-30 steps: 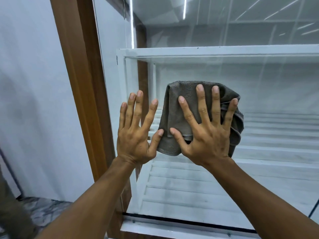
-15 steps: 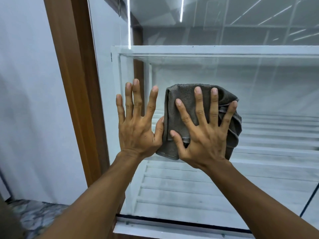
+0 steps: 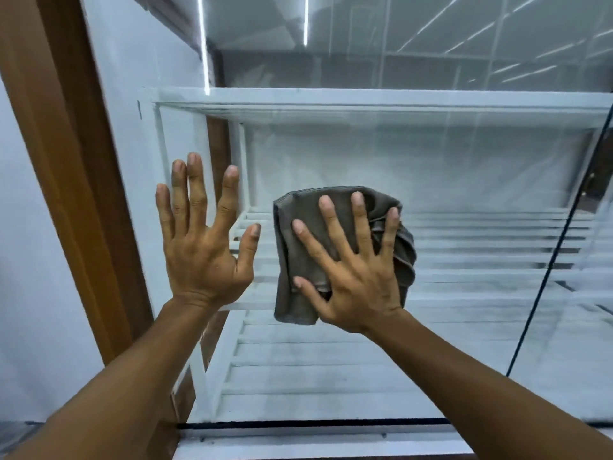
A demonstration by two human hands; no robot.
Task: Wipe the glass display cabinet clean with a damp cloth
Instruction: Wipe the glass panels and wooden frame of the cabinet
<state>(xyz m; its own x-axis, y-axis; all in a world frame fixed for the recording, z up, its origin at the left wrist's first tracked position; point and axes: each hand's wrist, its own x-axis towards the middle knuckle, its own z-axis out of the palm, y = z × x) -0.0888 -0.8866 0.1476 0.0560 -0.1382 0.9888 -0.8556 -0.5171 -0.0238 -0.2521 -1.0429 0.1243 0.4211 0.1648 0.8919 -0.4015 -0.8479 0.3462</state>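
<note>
Cabinet: the glass display cabinet [image 3: 431, 167] fills the view, its front pane upright and facing the person; a brown wooden frame [image 3: 66, 161] runs along its left edge.
Shelves: white slatted shelves [image 3: 365, 370] sit behind the glass, with nothing visible on them.
Glass state: hazy streaks show across the pane, so by my judgement much wiping remains.
Cloth: the grey cloth [image 3: 298, 260] is folded and pressed flat against the pane at mid-height, its long axis roughly vertical.
Right hand: the right hand [image 3: 351, 273] lies on the cloth with fingers spread, palm pinning it to the glass; a flat press, not a closed grip.
Left hand: the left hand [image 3: 202, 240] is splayed and empty, against or close to the pane just left of the cloth, not touching it.
Key relation: the cloth sits directly under the right palm, so that hand drives the stroke; unwiped glass stretches widest to the right and above.
</note>
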